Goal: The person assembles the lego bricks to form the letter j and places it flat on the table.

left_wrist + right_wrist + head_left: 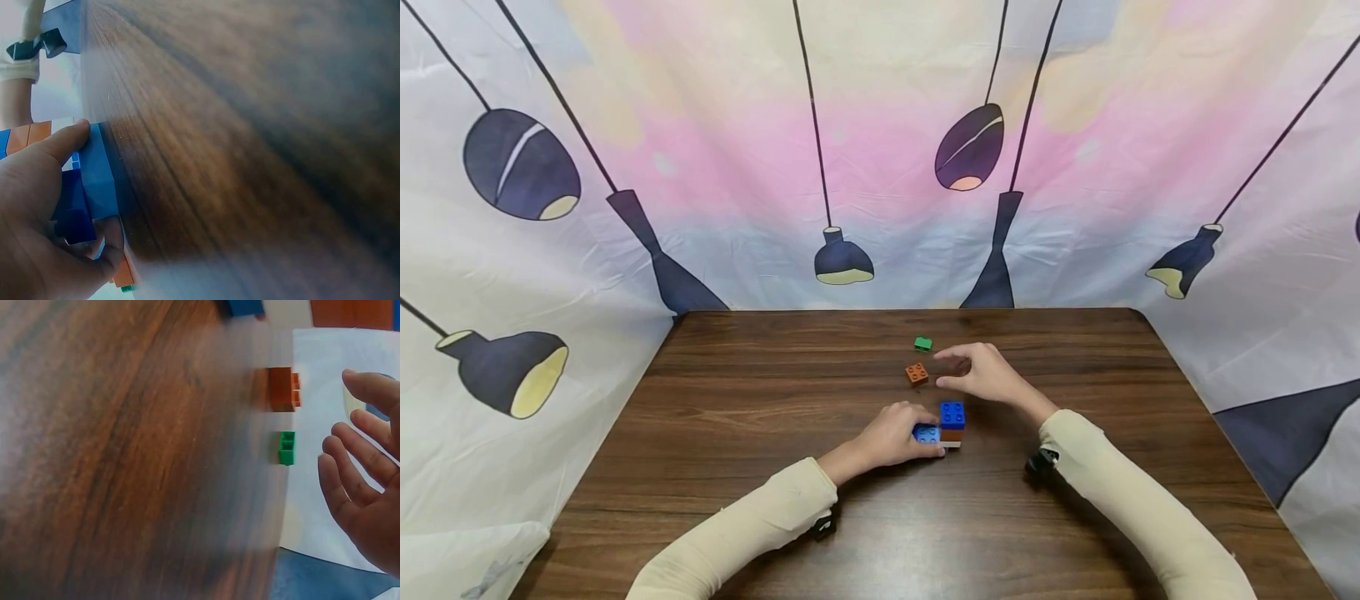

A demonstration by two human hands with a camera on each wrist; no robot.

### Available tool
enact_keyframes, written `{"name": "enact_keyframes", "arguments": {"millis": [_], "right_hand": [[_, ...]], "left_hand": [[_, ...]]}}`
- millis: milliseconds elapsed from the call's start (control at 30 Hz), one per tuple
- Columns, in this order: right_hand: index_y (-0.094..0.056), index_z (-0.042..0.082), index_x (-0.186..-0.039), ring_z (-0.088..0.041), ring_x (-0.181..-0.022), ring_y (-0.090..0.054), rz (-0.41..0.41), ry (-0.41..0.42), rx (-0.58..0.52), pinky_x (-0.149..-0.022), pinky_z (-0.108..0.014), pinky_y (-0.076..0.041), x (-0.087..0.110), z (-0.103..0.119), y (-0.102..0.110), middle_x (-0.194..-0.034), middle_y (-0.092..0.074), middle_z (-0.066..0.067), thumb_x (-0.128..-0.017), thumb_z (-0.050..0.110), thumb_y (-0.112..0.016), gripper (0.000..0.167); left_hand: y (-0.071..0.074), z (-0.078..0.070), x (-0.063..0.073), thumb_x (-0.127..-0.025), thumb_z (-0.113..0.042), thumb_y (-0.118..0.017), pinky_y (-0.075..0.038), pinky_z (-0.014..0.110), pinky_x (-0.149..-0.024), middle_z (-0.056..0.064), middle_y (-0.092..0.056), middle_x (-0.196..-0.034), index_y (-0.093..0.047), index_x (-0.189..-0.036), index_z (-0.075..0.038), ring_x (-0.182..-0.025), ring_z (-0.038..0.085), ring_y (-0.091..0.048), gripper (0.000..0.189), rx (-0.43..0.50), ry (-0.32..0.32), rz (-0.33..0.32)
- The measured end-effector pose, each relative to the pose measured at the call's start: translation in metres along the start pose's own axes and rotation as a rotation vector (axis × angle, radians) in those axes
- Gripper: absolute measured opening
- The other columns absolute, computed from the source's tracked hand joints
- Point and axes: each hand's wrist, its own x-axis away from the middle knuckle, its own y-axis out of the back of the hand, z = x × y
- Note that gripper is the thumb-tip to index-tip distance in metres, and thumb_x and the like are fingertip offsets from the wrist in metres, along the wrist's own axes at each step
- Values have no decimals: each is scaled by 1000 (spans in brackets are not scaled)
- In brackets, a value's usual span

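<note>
My left hand [889, 435] grips the low end of a small stack of toy building bricks, thumb and fingers on either side of a light blue brick [928, 435]. A darker blue brick [74, 209] shows under the palm in the left wrist view. On the stack's taller right side, a blue brick [952, 413] tops orange bricks [952, 435] and a white brick [951, 444]. My right hand [988, 375] hovers with spread fingers, holding nothing, just right of a loose orange brick [917, 374]. Behind that lies a small green brick [922, 343].
The bricks stand on a dark brown wooden table [737, 400]. A cloth backdrop [895, 150] printed with hanging lamps rises behind its far edge and sides. Black wrist devices [1042, 463] sit at both sleeve cuffs.
</note>
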Motion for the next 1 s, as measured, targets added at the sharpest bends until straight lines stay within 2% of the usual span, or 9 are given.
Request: {"name": "enact_keyframes", "arguments": {"millis": [300,533,1000], "right_hand": [[-71,11,-130,-18,-95,-69,18,-6,4,-79,-39,-57,-17,-10,-13,-114,-73,-6,-89,28,-82,45],[-71,11,-129,-23,-101,-69,20,-16,6,-85,-44,-56,-24,-11,-18,-120,-72,-8,-89,27,-82,45],[-70,13,-131,-24,-107,-68,72,-29,51,-88,-45,-55,-36,-15,-25,-124,-71,-9,-88,29,-83,48]], "left_hand": [[0,0,0,-90,-42,-78,-54,35,-91,5,-74,-118,-75,-123,-8,-108,19,-68,46,-9,-5,-4],[-1,2,0,-91,-43,-78,-54,34,-89,4,-74,-117,-75,-123,-9,-106,18,-68,46,-12,-10,-2],[-1,3,1,-91,-42,-77,-54,35,-90,4,-74,-118,-75,-123,-9,-107,19,-68,46,-2,-15,-4]]}}
